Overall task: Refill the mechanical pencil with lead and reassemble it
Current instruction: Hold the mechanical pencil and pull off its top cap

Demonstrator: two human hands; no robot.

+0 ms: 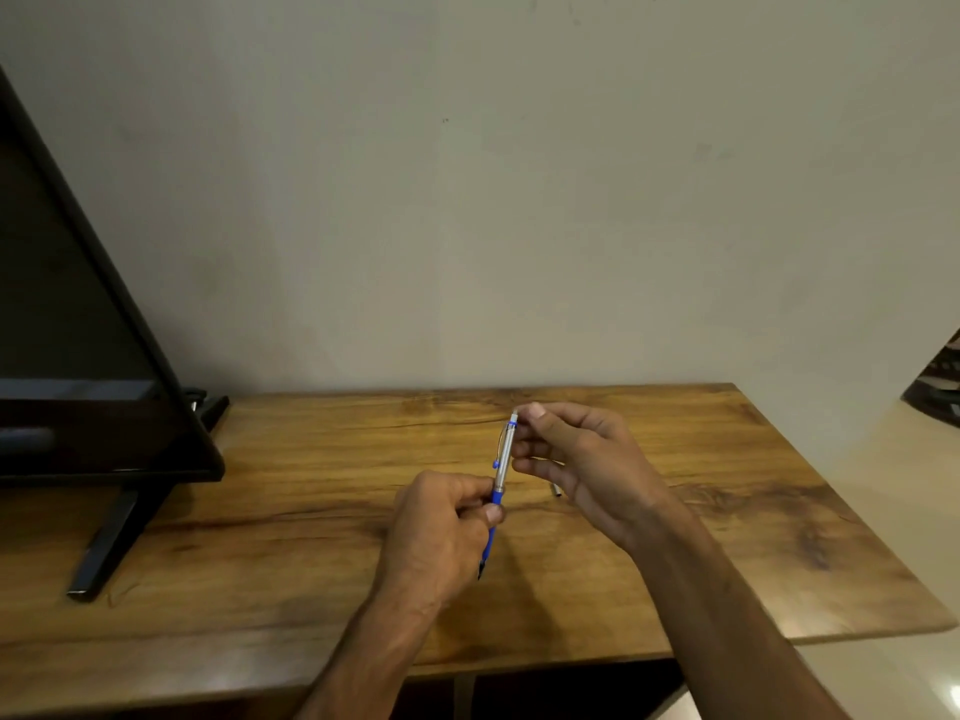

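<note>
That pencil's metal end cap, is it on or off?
Off, it seems: a small metal cap lies on the table, while the right hand pinches the pencil top.

Dark monitor (78,324) on wooden table (727,511)

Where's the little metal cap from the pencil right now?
The metal cap lies on the wooden table, just under the right hand and right of the mechanical pencil.

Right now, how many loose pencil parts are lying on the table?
1: a small metal cap lies on the wooden table, just beyond the right hand. That hand may hide others. The pencil itself is held in the left hand.
</note>
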